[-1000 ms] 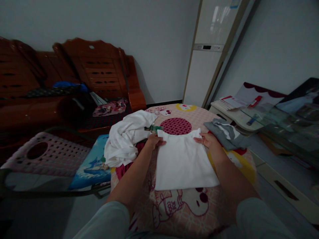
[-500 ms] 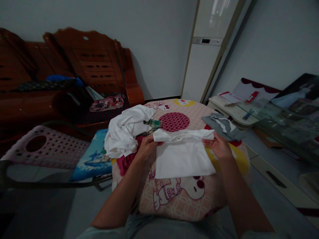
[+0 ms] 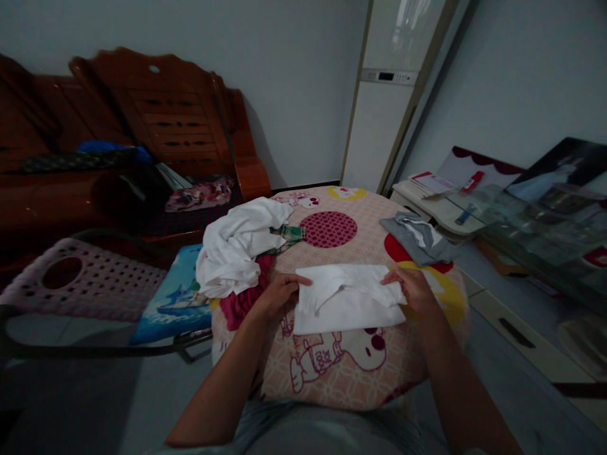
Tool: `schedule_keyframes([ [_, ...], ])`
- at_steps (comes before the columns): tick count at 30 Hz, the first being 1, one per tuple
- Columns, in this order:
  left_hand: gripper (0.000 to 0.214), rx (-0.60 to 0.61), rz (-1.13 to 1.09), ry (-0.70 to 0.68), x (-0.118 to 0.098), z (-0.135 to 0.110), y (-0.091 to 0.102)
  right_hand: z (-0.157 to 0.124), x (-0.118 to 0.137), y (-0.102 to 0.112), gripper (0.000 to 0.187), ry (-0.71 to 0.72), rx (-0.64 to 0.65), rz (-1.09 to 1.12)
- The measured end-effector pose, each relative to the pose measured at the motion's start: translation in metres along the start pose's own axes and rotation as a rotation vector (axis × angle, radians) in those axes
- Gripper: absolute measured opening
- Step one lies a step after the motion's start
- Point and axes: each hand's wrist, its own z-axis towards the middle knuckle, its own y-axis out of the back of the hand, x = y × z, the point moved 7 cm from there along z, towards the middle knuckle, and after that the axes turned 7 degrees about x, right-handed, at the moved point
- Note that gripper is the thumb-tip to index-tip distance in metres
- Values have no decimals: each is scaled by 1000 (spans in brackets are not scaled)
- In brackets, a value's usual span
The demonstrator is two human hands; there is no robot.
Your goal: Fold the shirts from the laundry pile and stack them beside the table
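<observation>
A white shirt (image 3: 348, 306) lies folded in half on the pink cartoon-print cloth covering the round table (image 3: 341, 373). My left hand (image 3: 277, 294) pinches its upper left corner, fingers closed on the cloth. My right hand (image 3: 410, 287) holds its upper right edge the same way. A heap of white laundry (image 3: 237, 249) with a bit of green plaid sits just left of my left hand. A folded grey garment (image 3: 420, 239) rests at the table's far right.
A pink perforated plastic stool (image 3: 85, 284) and a blue printed cushion (image 3: 177, 300) stand to the left. Behind them is a wooden sofa (image 3: 156, 120) with clothes on it. A tall white appliance (image 3: 384, 101) stands at the back; a glass-topped low cabinet (image 3: 521, 221) is on the right.
Both hands lifted the shirt's far edge and drew it toward me, folding the shirt in half; it now lies shorter and nearer the table's front.
</observation>
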Motion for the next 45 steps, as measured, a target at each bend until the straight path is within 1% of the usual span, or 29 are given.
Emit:
schedule_keyframes([
  [3, 32, -9, 6, 20, 7, -1, 1, -4, -1, -6, 44, -25, 48, -111],
  [6, 35, -48, 71, -34, 7, 0, 7, -6, -2, -9, 41, -16, 44, -134],
  [8, 32, -68, 136, -59, 6, 3, 11, -6, -2, -9, 41, -19, 40, -147],
  [10, 29, -67, 226, -73, 6, 4, 16, -6, -2, -8, 40, -24, 59, -186],
  [12, 26, -39, 347, -81, 3, 4, 18, -7, -2, -3, 40, -56, 93, -260],
  [14, 23, -17, 498, -97, -4, 1, 20, -8, 0, 4, 40, -108, 125, -376],
  [15, 22, -28, 602, -109, -10, -1, 21, -7, 4, 7, 39, -114, 128, -456],
  [16, 20, -63, 723, -126, -18, -2, 22, -6, 12, 10, 38, -92, 119, -548],
  [17, 19, -116, 847, -152, -28, -3, 22, -5, 22, 11, 37, -38, 98, -644],
  [18, 19, -168, 955, -194, -39, -2, 18, -2, 34, 8, 37, 43, 73, -735],
  [19, 21, -198, 1037, -255, -49, 0, 11, 1, 46, 1, 36, 143, 52, -810],
  [20, 23, -201, 1086, -329, -57, 5, 0, 4, 56, -9, 35, 249, 41, -859],
  [22, 30, -96, 1107, -509, -65, 17, -32, 11, 66, -37, 30, 442, 88, -883],
  [24, 36, 15, 1133, -630, -59, 29, -62, 17, 60, -65, 33, 593, 193, -876],
  [26, 42, 118, 1218, -650, -42, 40, -81, 23, 40, -84, 37, 656, 273, -935],
  [27, 44, 164, 1278, -636, -31, 43, -87, 26, 28, -88, 39, 658, 291, -989],
  [28, 46, 202, 1339, -615, -21, 45, -89, 29, 16, -89, 39, 653, 296, -1042],
  [30, 51, 251, 1431, -579, -6, 45, -87, 31, -3, -86, 41, 641, 296, -1122],
  [32, 55, 274, 1459, -564, 0, 41, -81, 31, -13, -82, 43, 647, 305, -1145],
  [35, 56, 320, 1451, -573, -1, 34, -78, 27, -14, -78, 46, 666, 335, -1123],
  [38, 55, 352, 1481, -600, -2, 30, -82, 24, -11, -80, 50, 651, 355, -1142],
  [40, 56, 339, 1507, -611, 0, 28, -84, 22, -10, -81, 51, 631, 357, -1168],
  [43, 58, 307, 1524, -622, 1, 26, -85, 19, -7, -82, 50, 637, 328, -1171],
  [45, 58, 314, 1519, -626, 1, 24, -86, 17, -7, -82, 50, 643, 313, -1168],
])
